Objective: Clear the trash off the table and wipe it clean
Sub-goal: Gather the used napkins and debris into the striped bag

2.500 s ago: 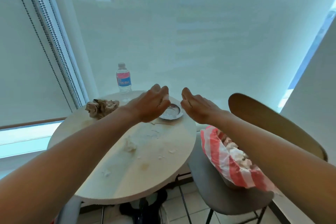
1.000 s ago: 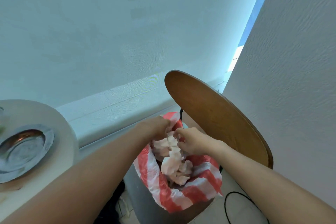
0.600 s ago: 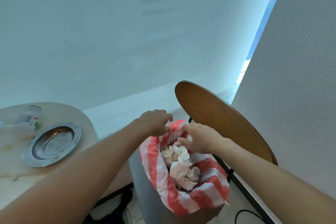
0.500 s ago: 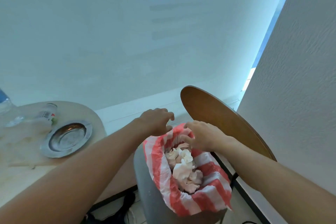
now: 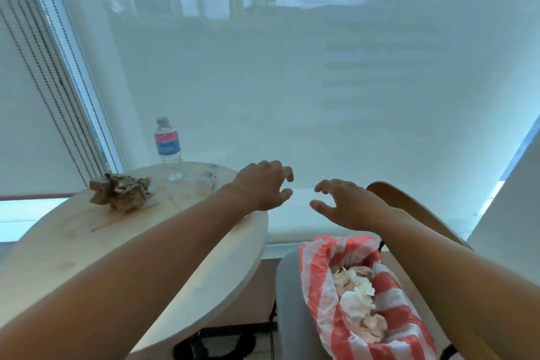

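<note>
Head view: both hands have come up out of the striped bag (image 5: 336,327), left hand (image 5: 263,185) and right hand (image 5: 343,203) loose and empty. Tissues lie inside it; brown crumpled paper (image 5: 121,191) waits on the table (image 5: 58,245).

I see both hands raised side by side, apart, holding nothing. Under my left hand (image 5: 263,185) and forearm lies the table (image 5: 73,245). On it, left of that hand, sits the crumpled paper (image 5: 121,191); the bottle (image 5: 167,142) stands behind it, a small container (image 5: 208,178) nearer the hand. Below my right hand (image 5: 343,203), the bag (image 5: 324,301) of tissues (image 5: 358,298) rests on the chair (image 5: 289,301).
</note>
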